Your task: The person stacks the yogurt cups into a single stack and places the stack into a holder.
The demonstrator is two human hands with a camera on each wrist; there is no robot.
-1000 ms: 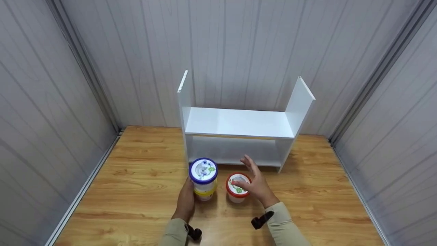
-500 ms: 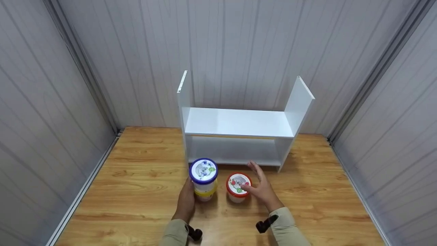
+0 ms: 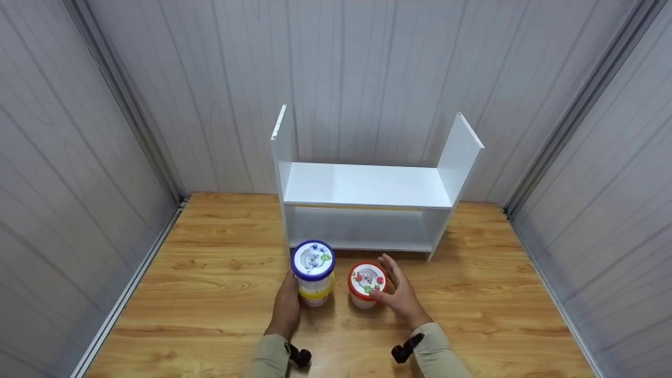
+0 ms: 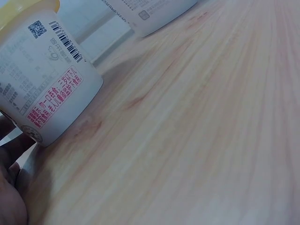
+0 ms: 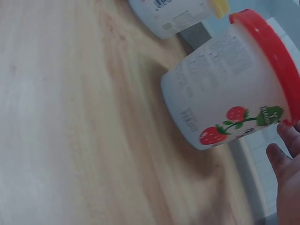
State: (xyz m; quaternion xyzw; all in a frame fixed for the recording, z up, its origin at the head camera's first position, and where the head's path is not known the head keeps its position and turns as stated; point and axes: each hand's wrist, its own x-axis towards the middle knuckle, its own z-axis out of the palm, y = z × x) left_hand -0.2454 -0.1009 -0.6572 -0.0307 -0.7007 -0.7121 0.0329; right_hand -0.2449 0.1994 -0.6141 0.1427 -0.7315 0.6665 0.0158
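Note:
A white tub with a blue lid [image 3: 313, 261] is stacked on a white tub with a yellow lid [image 3: 315, 292], standing on the table. My left hand [image 3: 285, 307] rests against the left side of the stack. Its fingers [image 4: 13, 151] lie low by the yellow-lidded tub, partly hidden by it. Right of the stack stands a tub with a red lid [image 3: 367, 281], with strawberries printed on its white wall. My right hand [image 3: 404, 302] is spread at its right side, thumb by the near rim. In the right wrist view its fingers [image 5: 287, 140] are close to the red rim; contact is unclear.
Behind the tubs stands a white two-tier shelf unit [image 3: 367, 185] with tall side panels. Its lower board [image 3: 362, 231] is just beyond the stack. Panel walls [image 3: 336, 79] enclose the wooden table [image 3: 220, 273] at the back and both sides.
My right hand has moved nearer the front and right of the red-lidded tub, its thumb drawing back from over the lid to the rim. My left hand and the stack have stayed put.

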